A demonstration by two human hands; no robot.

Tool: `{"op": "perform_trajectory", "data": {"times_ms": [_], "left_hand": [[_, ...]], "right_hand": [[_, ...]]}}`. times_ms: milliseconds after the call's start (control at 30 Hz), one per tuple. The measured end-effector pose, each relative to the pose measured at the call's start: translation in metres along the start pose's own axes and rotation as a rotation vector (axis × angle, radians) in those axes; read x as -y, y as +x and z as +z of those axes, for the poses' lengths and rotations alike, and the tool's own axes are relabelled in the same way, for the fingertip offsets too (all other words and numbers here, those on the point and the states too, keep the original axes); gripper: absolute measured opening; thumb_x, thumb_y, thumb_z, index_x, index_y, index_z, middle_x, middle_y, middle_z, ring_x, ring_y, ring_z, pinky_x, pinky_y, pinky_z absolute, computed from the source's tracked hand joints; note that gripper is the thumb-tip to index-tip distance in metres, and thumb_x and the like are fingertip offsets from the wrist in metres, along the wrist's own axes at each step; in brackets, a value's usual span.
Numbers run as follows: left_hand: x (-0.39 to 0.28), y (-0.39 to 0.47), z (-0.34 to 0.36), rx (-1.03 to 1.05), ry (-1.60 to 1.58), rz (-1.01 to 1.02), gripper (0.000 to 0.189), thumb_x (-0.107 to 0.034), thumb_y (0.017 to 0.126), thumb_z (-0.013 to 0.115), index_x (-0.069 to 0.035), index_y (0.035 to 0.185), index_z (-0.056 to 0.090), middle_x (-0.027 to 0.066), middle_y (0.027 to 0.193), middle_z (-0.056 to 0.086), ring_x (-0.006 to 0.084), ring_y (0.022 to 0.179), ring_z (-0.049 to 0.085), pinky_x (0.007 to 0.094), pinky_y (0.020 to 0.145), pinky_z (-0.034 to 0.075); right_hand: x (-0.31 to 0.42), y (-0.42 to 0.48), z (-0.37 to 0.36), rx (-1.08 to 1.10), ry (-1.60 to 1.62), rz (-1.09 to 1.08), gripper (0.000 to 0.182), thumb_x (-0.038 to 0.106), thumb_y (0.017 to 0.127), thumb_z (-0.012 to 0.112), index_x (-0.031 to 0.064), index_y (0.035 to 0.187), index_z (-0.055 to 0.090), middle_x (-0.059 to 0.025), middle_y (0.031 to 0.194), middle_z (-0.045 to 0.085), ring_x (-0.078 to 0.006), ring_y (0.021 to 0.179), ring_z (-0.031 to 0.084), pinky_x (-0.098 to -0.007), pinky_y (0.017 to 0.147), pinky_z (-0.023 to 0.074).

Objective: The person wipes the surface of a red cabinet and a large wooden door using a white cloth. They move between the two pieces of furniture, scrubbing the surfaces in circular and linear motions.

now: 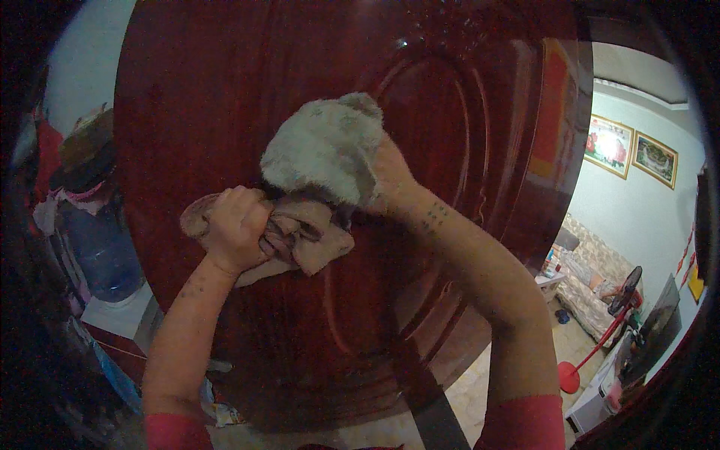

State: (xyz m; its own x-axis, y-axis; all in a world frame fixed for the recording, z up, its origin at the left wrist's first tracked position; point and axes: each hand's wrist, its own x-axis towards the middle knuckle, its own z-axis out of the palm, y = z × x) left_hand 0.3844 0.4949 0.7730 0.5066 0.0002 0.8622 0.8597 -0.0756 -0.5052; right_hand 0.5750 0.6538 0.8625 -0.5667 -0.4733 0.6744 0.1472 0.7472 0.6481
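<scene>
A dark red, glossy panelled door (pixel 185 124) stands before me. My left hand (pixel 239 225) is closed around a bunched brown cloth (pixel 323 242), which hangs in folds to its right. Higher up and to the right, my right hand (pixel 391 174) holds a pale, fluffy cloth (pixel 320 149) against or close to the door; its fingers are largely hidden by that cloth. The lower edge of the pale cloth meets or overlaps the top of the brown one.
At the left, a large blue plastic bottle (pixel 104 247) stands on a white surface beside piled fabrics. Past the door's right edge lies a room with a patterned sofa (pixel 585 281), a red floor fan (pixel 604 332), a white cabinet (pixel 599 391) and framed pictures (pixel 655 159) on the wall.
</scene>
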Motion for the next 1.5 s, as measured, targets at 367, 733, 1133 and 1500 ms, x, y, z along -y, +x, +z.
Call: {"op": "perform_trajectory", "data": {"times_ms": [367, 733, 1133, 1500], "left_hand": [[0.001, -0.007, -0.011, 0.13, 0.067, -0.044, 0.033, -0.02, 0.063, 0.064, -0.004, 0.09, 0.052, 0.014, 0.087, 0.056, 0.0314, 0.069, 0.053, 0.0415, 0.058, 0.042], [0.015, -0.009, -0.025, 0.143, 0.144, -0.083, 0.041, -0.036, 0.074, 0.063, -0.002, 0.093, 0.053, 0.0169, 0.093, 0.056, 0.0344, 0.075, 0.054, 0.0435, 0.065, 0.042], [0.027, 0.011, -0.022, -0.011, 0.109, 0.032, 0.034, -0.03, 0.082, 0.058, 0.0, 0.097, 0.05, 0.0181, 0.089, 0.056, 0.032, 0.068, 0.053, 0.0413, 0.06, 0.042], [0.039, 0.016, -0.031, 0.004, 0.154, 0.001, 0.032, -0.027, 0.081, 0.056, 0.001, 0.097, 0.052, 0.0179, 0.091, 0.058, 0.0332, 0.074, 0.055, 0.041, 0.064, 0.044]], "right_hand": [[-0.106, -0.079, -0.061, -0.117, -0.545, 0.451, 0.04, 0.032, 0.085, 0.055, 0.011, 0.119, 0.055, -0.0111, 0.122, 0.053, -0.0314, 0.114, 0.048, -0.0397, 0.096, 0.0391], [-0.139, -0.059, -0.095, -0.052, -0.196, 0.878, 0.047, 0.043, 0.084, 0.055, 0.008, 0.114, 0.059, -0.0169, 0.112, 0.06, -0.0369, 0.098, 0.058, -0.0407, 0.087, 0.0452], [-0.221, -0.142, -0.119, -0.03, -0.561, 0.947, 0.052, 0.05, 0.087, 0.048, 0.0041, 0.107, 0.06, -0.0222, 0.109, 0.06, -0.0403, 0.095, 0.06, -0.0475, 0.078, 0.0498], [0.075, -0.337, -0.039, 0.41, -0.126, 1.135, 0.027, 0.028, 0.077, 0.065, 0.0121, 0.099, 0.064, -0.0103, 0.095, 0.062, -0.0271, 0.09, 0.057, -0.0428, 0.081, 0.0465]]}}
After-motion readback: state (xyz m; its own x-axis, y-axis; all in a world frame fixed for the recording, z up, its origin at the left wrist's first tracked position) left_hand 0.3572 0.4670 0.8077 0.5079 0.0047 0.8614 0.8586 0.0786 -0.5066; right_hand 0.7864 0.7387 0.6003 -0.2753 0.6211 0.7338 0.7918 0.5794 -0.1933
